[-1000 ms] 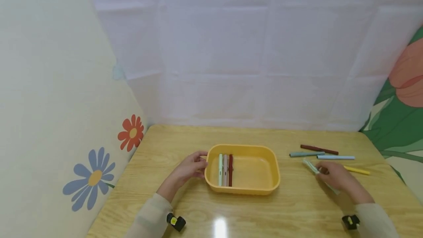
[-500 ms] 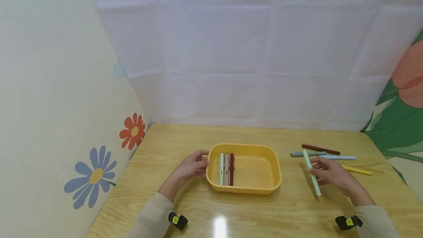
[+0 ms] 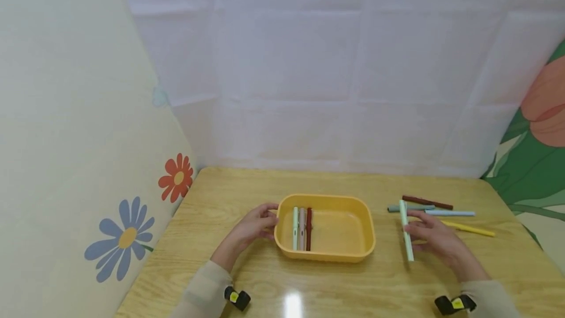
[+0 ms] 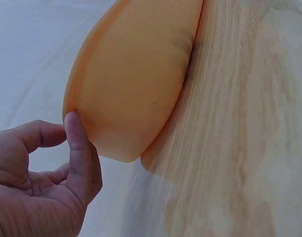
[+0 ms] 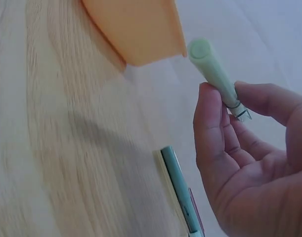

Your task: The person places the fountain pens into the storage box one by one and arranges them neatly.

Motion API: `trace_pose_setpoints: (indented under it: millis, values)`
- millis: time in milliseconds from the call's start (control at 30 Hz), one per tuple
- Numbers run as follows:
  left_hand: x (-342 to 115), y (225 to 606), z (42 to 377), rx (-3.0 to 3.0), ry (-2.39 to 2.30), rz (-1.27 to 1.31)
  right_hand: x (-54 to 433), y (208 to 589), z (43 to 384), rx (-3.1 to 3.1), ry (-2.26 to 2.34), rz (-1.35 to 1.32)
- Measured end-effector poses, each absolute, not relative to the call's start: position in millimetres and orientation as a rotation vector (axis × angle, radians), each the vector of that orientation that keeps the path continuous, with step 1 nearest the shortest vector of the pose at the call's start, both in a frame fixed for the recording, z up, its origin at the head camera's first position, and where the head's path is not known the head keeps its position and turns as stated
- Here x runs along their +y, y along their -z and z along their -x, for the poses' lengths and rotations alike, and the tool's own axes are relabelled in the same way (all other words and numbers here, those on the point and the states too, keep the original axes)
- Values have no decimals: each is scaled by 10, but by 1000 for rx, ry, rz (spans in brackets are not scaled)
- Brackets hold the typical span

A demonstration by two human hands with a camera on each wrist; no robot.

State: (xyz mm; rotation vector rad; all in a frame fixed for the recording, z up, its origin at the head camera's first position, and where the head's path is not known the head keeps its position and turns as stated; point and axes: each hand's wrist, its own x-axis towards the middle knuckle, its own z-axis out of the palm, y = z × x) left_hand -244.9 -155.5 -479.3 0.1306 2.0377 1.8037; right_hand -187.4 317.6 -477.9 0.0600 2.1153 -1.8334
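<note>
My right hand [image 3: 434,239] pinches a mint-green pen [image 3: 404,229] between thumb and fingers, raised over the table to the right of a yellow basin [image 3: 344,234]. In the right wrist view the pen's round end [image 5: 200,49] points towards the basin wall [image 5: 136,34]. At the basin's left end my left hand [image 3: 255,225] holds the rim, its thumb and fingertips meeting at the edge in the left wrist view. Inside, along the left side, a mint-green pen [image 3: 295,229], a mauve pen [image 3: 302,232] and a dark red pen [image 3: 309,229] lie side by side.
Behind the right hand lie a dark red pen [image 3: 427,202], a teal pen [image 3: 399,208], a light blue pen [image 3: 456,213] and a yellow pen [image 3: 474,230], some overlapping. A white cloth [image 3: 282,126] hangs behind the wooden table [image 3: 238,185].
The right hand has lifted the mint-green pen off the table, swung it nearly in line with the pens in the basin, and moved left. The left hand stays at the rim.
</note>
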Motion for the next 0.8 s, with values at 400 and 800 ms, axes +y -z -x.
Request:
trace_pose_setpoints:
  millis: [400, 800]
  values:
    - [-1555, 4795, 2437, 2043, -1811, -121, 2947, 4706, 1898, 2136, 1857, -42]
    - [-1556, 4799, 2441, 2047, -1808, -126, 2733, 4615, 1933, 2133, 1893, -25]
